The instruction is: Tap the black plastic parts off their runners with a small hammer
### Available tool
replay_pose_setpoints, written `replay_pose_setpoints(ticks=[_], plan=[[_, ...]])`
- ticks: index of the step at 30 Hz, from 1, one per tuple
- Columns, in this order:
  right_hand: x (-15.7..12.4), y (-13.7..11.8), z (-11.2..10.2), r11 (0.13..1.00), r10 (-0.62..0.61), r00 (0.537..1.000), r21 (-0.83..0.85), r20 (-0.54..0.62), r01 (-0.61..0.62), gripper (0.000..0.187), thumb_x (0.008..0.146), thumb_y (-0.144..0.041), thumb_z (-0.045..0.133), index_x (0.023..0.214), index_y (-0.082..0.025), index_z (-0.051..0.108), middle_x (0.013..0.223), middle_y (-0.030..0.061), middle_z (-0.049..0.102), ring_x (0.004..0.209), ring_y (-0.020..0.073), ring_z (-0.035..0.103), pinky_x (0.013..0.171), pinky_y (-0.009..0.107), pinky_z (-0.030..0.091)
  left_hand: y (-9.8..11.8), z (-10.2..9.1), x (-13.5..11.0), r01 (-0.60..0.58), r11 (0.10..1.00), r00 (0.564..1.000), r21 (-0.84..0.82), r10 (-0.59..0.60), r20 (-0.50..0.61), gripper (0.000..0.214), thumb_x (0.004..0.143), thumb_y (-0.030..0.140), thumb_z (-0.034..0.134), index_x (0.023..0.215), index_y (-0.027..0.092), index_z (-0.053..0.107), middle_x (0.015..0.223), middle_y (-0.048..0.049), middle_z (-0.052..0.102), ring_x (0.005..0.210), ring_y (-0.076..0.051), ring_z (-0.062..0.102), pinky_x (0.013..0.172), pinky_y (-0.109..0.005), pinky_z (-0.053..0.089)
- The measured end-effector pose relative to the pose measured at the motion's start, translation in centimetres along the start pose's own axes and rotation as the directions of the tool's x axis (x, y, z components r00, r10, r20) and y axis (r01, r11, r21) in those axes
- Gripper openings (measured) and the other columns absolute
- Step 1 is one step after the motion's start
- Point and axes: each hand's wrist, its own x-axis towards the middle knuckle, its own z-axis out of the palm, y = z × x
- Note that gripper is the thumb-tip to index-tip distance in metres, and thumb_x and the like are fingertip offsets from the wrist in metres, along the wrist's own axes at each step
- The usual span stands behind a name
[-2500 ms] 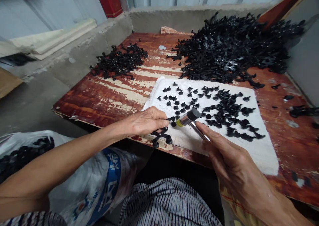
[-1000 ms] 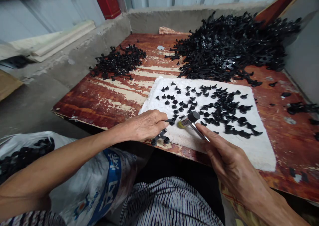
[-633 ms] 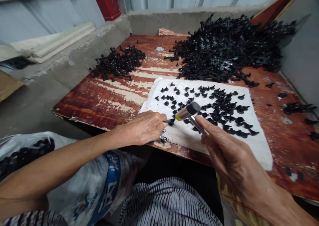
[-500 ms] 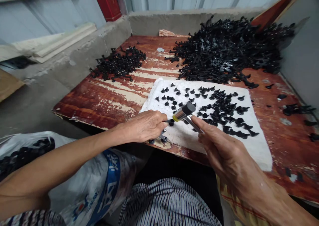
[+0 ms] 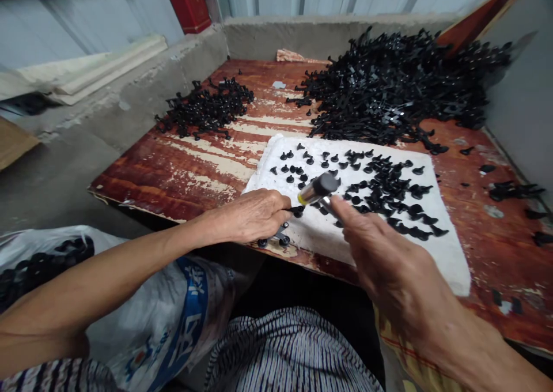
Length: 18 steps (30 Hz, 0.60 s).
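My right hand is wrapped round the shaft of a small mallet with a dark head face and a yellow ring. Its head is over the near left of the white cloth. Just left of it, my left hand pinches a small black part at the cloth's left edge; most of that part is hidden by the fingers and the mallet. Below my left fingers, another black part with round ends lies near the board's front edge. Many loose black stud-like pieces are spread over the cloth.
A big heap of black parts covers the back right of the reddish board; a smaller heap lies back left. A white sack holding black pieces stands at lower left. Concrete ledges border the board.
The mallet head has dropped slightly and moved a little left, toward the part in my left fingers. My right hand has shifted with it; my left hand stays nearly still.
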Motion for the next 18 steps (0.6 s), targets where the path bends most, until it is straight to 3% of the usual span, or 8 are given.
replay_pose_setpoints(ticks=[2,8,14,18], plan=[[0.0,0.1,-0.1,1.0,-0.014,0.999,-0.021,0.036,0.015,0.051,0.091,-0.011,0.036,0.14,-0.014,0.045,0.085,0.01,0.064,0.054,0.0169,0.06,0.044,0.027,0.051,0.1,0.0,0.0,0.016,1.0,1.0,-0.01,-0.016,0.003,0.024,0.09,0.023,0.038,0.074,0.015,0.054,0.058,0.0014,0.049,0.052,-0.01,0.042,0.053,-0.025,0.027],[-0.2,-0.4,-1.0,0.998,0.033,0.994,0.051,-0.1,-0.028,0.062,0.092,-0.009,0.042,0.149,-0.029,0.031,0.114,0.0105,0.063,0.078,0.0183,0.067,0.056,0.025,0.055,-0.4,0.3,-0.1,-0.045,0.998,0.999,0.045,0.046,-0.016,0.02,0.089,0.019,0.039,0.075,0.016,0.053,0.056,0.0035,0.045,0.049,-0.009,0.039,0.051,-0.025,0.026],[-0.9,0.1,0.4,0.98,0.072,0.996,0.19,-0.057,-0.06,0.051,0.093,-0.009,0.042,0.143,-0.02,0.042,0.104,0.009,0.068,0.084,0.0142,0.067,0.071,0.025,0.058,-0.5,0.2,-0.1,-0.007,0.998,1.0,-0.065,0.006,-0.022,0.023,0.091,0.022,0.038,0.069,0.017,0.045,0.057,0.0045,0.041,0.052,-0.008,0.039,0.053,-0.024,0.026],[-1.9,0.3,0.8,0.976,0.111,0.991,0.195,-0.08,-0.094,0.054,0.091,-0.006,0.042,0.143,-0.021,0.043,0.114,0.0103,0.068,0.096,0.0162,0.068,0.083,0.03,0.058,-0.7,0.2,-0.2,-0.007,0.993,0.999,-0.122,0.002,-0.044,0.024,0.091,0.025,0.039,0.069,0.018,0.043,0.059,0.0049,0.04,0.055,-0.008,0.039,0.055,-0.024,0.027]])
